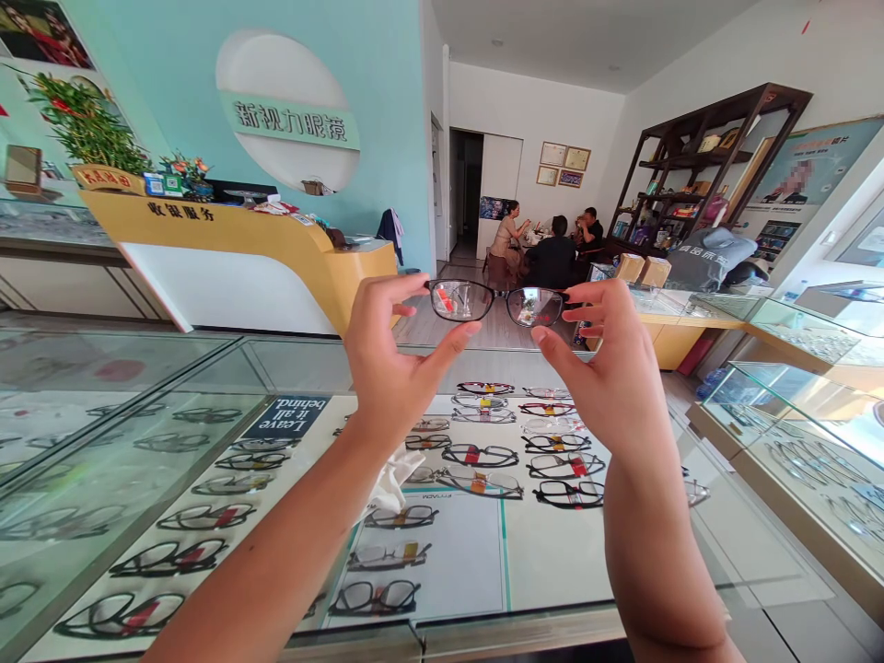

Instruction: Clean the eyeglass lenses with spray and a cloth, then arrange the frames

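Observation:
A pair of dark-framed glasses (498, 295) is held up level above the glass display case, lenses facing across the room. My left hand (393, 341) grips its left end, with the thumb under the left lens. At the other end, my right hand (600, 350) pinches the frame between thumb and fingers. A red mark shows in the left lens. Below my left wrist lies a crumpled white cloth (392, 481), partly hidden by the forearm.
Rows of tagged glasses (480, 454) fill the display case (442, 635) in front of me. A yellow and white counter (221, 267) stands beyond on the left. Several people (552, 249) sit at a table at the back. More glass cases (815, 424) line the right.

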{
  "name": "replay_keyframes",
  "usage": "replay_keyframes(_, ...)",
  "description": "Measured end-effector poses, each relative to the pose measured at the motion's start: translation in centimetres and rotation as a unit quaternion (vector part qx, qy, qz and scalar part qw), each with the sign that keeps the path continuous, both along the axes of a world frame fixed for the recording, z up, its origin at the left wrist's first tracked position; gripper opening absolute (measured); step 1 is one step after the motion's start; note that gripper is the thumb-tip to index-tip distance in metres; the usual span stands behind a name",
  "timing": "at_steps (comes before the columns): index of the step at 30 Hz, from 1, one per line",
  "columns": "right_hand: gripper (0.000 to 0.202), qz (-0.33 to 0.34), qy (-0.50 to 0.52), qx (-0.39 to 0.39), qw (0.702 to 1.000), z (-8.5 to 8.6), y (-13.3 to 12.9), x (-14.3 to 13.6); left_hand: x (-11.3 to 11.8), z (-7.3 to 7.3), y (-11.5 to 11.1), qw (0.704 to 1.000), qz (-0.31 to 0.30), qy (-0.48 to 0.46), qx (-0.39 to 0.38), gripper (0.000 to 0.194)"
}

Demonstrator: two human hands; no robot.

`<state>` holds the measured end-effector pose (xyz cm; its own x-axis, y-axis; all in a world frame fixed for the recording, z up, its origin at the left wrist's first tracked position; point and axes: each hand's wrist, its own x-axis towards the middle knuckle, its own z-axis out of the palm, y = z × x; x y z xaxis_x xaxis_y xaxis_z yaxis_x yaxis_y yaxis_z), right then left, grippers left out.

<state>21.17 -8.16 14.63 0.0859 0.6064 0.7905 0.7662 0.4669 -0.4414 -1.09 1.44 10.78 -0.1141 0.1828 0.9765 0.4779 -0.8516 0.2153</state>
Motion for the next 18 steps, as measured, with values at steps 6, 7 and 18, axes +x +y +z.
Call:
replay_keyframes(6,0.031,-0.002,0.0,0.008,1.0,-0.04,-0.07,-0.02,0.06,-0.12,0.06,1.0,-0.008,-0.004,-0.011,0.062)
replay_keyframes(7,0.031,-0.003,0.0,0.007,1.0,-0.03,-0.1,-0.03,0.06,-0.12,0.03,1.0,-0.009,-0.004,-0.014,0.062)
replay_keyframes(18,0.033,-0.005,0.006,0.012,1.0,0.05,-0.32,-0.06,0.23,-0.29,-0.04,0.999,-0.03,-0.009,-0.039,0.058)
